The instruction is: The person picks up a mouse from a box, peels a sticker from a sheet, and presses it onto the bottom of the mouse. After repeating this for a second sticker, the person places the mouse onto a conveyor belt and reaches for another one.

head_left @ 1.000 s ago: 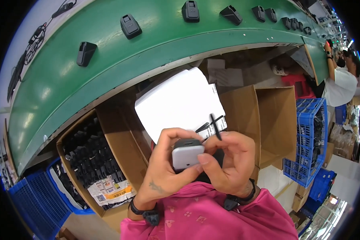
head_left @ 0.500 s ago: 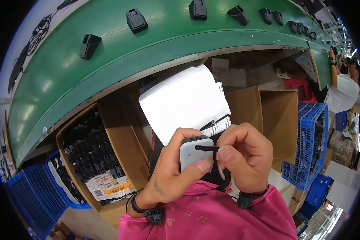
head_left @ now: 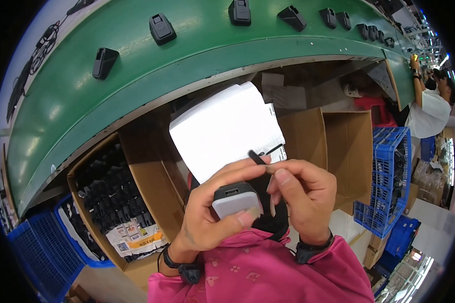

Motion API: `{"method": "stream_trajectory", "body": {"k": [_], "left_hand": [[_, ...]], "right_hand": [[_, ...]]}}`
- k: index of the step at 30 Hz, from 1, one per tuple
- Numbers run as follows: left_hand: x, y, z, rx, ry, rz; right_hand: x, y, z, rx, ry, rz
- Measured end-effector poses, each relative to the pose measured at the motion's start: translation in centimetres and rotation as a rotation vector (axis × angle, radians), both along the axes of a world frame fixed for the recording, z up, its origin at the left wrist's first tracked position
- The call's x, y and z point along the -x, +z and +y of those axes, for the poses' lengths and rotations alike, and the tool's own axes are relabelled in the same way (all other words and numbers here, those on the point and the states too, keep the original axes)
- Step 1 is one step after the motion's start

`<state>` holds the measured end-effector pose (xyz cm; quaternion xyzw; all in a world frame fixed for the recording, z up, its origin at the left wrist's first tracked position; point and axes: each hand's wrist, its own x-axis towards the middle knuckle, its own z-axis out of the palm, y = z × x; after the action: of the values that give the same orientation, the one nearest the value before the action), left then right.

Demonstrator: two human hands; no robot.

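Observation:
My left hand (head_left: 202, 217) is wrapped round a small rounded device (head_left: 232, 203), pale grey on its broad face and black along the side, with a rectangular port in that side. The thumb lies on the grey face. My right hand (head_left: 311, 199) pinches a short, thin black strip (head_left: 257, 157). One end of it sticks out past the fingertips. Fingertips of my left hand touch the strip or come right beside it; which, I cannot tell. Beyond the hands lies white sheeting (head_left: 227, 129), with another thin dark piece (head_left: 274, 149) at its near right corner.
A green bench (head_left: 197, 55) curves across the far side, with a row of black docks (head_left: 162, 29) on it. At left stands a carton (head_left: 154, 187) full of black parts, beside blue crates (head_left: 45, 247). Another carton (head_left: 346, 151) and a blue basket (head_left: 384, 182) are right; a person (head_left: 429, 111) is farther off.
The black strip has moved from across the device's grey face to beyond it, up at the left fingertips. The device has tipped, showing more of its port side.

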<state>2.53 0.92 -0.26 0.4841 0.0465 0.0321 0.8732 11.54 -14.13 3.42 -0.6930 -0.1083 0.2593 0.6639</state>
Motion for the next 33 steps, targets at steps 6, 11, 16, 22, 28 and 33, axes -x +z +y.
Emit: {"method": "stream_trajectory", "body": {"k": [6, 11, 16, 22, 28, 33], "left_hand": [[-0.4, 0.0, 0.1, -0.423, 0.096, 0.027], [-0.6, 1.0, 0.2, -0.652, -0.013, 0.007], [-0.8, 0.9, 0.0, -0.709, -0.091, -0.036], [-1.2, 0.4, -0.1, -0.711, -0.139, -0.039], [-0.9, -0.8, 0.5, -0.463, -0.117, 0.014], [-0.8, 0.0, 0.9, 0.039, -0.036, 0.317]], "right_hand": [[-2.6, 0.5, -0.5, 0.385, 0.199, -0.69], [-3.6, 1.7, -0.6, 0.409, 0.391, -0.925], [-3.5, 2.7, -0.3, 0.53, 0.42, -0.928], [-4.1, 3.1, -1.3, 0.605, 0.556, -0.862], [-3.8, 3.0, -0.9, 0.57, 0.578, -0.882], [-4.7, 2.1, -1.2, 0.551, 0.386, -0.951]]}}
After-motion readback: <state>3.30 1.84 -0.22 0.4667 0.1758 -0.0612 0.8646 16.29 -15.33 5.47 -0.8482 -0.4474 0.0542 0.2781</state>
